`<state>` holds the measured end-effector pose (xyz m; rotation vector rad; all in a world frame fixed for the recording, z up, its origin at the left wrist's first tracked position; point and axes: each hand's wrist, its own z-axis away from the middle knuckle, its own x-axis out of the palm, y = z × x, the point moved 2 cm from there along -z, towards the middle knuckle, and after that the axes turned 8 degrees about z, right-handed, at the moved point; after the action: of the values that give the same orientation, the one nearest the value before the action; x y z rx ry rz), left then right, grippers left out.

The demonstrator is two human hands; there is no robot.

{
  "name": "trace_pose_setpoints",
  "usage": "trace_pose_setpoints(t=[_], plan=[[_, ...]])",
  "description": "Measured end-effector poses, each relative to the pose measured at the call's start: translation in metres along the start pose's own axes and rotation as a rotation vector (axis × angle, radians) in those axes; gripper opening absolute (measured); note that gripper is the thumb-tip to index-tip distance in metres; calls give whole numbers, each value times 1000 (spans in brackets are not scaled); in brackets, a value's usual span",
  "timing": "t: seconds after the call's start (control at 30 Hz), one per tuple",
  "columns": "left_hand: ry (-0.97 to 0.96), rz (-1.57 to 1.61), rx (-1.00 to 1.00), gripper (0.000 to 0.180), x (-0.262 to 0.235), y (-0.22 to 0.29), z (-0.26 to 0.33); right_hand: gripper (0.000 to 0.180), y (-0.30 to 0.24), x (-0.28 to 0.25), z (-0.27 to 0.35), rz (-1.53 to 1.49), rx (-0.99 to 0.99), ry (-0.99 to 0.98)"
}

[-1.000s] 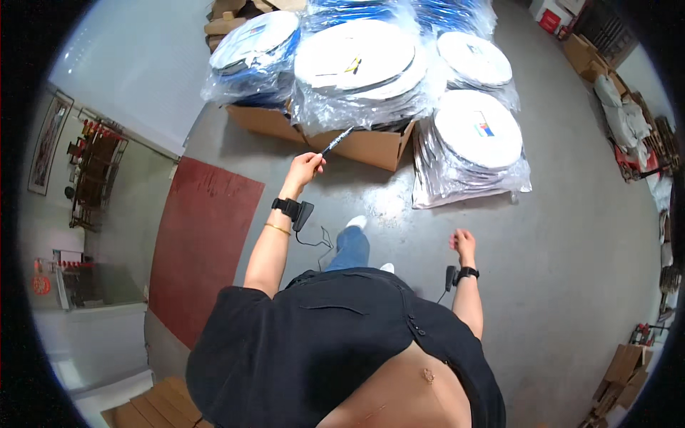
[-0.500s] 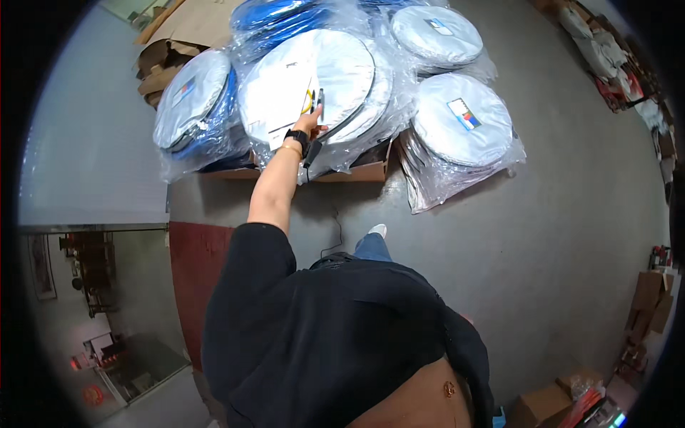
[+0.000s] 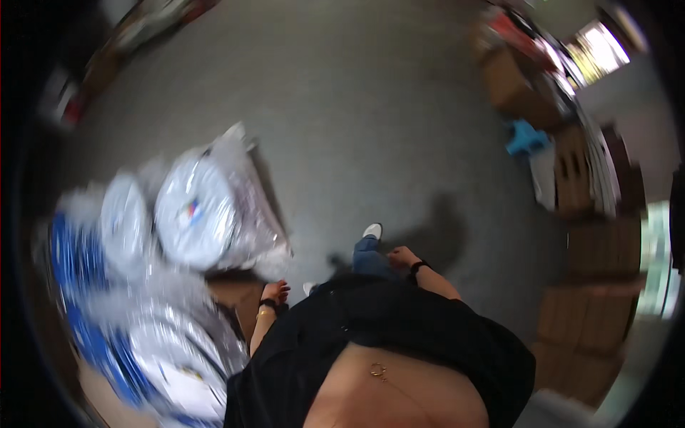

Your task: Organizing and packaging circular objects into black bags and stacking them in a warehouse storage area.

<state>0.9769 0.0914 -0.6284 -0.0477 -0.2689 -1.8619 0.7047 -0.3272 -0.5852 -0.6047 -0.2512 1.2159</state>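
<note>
My left hand (image 3: 275, 291) hangs low beside the plastic-wrapped stacks, its fingers loosely bent and apart, with nothing seen in it. Out over the floor, close to my jeans leg, is my right hand (image 3: 404, 257), fingers curled in; nothing shows in it. Nearest the left hand stands a clear-wrapped stack of round silver-white discs (image 3: 196, 214) with a small coloured label. Another wrapped round stack (image 3: 121, 221) sits left of it. At the lower left, a white sheet (image 3: 187, 392) with a small yellow thing (image 3: 191, 372) lies on a larger silver round stack (image 3: 160, 349). Blue wrapped stacks (image 3: 78, 250) line the left side.
Grey floor (image 3: 357, 121) stretches ahead. Brown cartons (image 3: 585, 307) are piled along the right. A light-blue stool-like thing (image 3: 526, 137) and more boxes (image 3: 521, 82) stand at the far right. A carton edge (image 3: 239, 292) shows beside my left hand. Motion blurs the view.
I have turned right, so the wrapped stacks now lie at my left. My left hand has come off the sheet and the pen-like thing there. My right hand has come into view.
</note>
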Motion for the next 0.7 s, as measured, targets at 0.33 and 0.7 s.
trace_pose_setpoints(t=[0.33,0.7], plan=[[142,-829,615,23,103,220,-38,18,-23,-222,-16,-343,131,375],[123,-2107,833,25,332,551,-48,15,19,-374,-98,-697,174,530]])
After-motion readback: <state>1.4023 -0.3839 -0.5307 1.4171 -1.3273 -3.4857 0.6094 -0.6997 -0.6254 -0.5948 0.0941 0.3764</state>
